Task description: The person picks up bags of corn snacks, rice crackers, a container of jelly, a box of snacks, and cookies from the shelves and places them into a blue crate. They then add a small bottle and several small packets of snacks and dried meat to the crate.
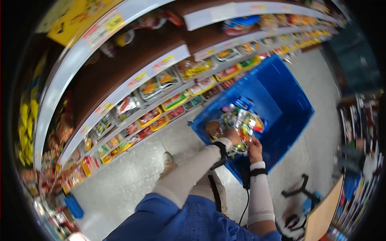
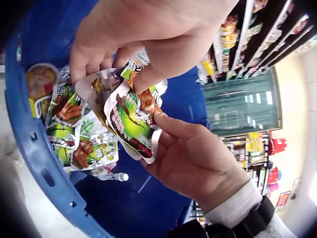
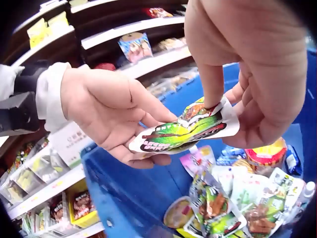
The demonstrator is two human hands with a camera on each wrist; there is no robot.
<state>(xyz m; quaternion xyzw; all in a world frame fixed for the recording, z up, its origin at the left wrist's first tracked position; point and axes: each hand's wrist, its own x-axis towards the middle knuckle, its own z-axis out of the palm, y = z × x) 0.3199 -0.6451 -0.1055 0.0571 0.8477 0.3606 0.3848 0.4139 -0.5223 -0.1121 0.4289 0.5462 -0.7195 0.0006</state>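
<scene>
Both hands hold a small bunch of green-and-white snack packets [image 2: 130, 116] over a blue plastic bin. In the left wrist view, my left hand [image 2: 163, 37] pinches the bunch from above, thumb on its printed face. My right hand [image 2: 195, 151] grips the lower end of the same packets, its thumb along their edge. The right wrist view shows the packets [image 3: 190, 126] nearly edge-on, slightly bent between the two hands. Below, more snack packets [image 3: 213, 206] lie loose in the bin [image 1: 277, 92], beside a round lidded tub [image 3: 178, 213] and a white-capped container [image 2: 116, 176].
Shelves [image 1: 157, 72] of packaged snacks run along the left of the head view, close to the bin. A wooden board [image 1: 323, 209] and a black metal frame [image 1: 297, 188] stand at the lower right. Another stocked rack [image 1: 362, 160] stands at the right edge.
</scene>
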